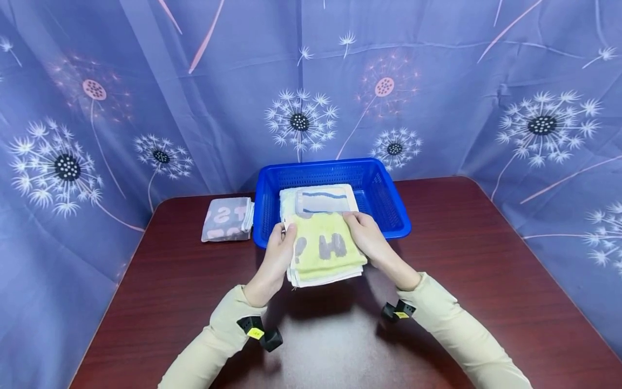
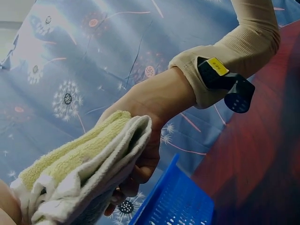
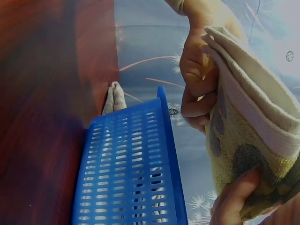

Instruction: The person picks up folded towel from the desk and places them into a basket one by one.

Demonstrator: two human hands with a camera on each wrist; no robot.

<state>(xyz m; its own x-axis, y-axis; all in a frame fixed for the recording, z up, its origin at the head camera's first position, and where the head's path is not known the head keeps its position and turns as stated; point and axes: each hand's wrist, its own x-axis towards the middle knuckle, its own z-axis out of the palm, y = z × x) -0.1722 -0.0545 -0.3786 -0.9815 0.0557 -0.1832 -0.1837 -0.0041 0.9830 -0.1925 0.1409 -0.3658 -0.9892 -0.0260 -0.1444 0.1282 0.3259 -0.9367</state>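
A folded yellow towel [image 1: 316, 251] with grey letters and white edges is held up in front of the basket by both hands. My left hand [image 1: 278, 256] grips its left side, thumb on top and fingers underneath. On the opposite side, my right hand [image 1: 371, 237] pinches the far right corner. The left wrist view shows the towel's stacked yellow and white layers [image 2: 79, 164] edge-on. Behind it, a white folded towel with a grey-blue striped band [image 1: 323, 199] lies in the blue plastic basket [image 1: 393, 208].
A folded grey towel with pink letters [image 1: 225, 219] lies on the dark red wooden table [image 1: 461, 243], just left of the basket. A blue curtain with dandelion prints [image 1: 233, 108] hangs behind the table and along its sides.
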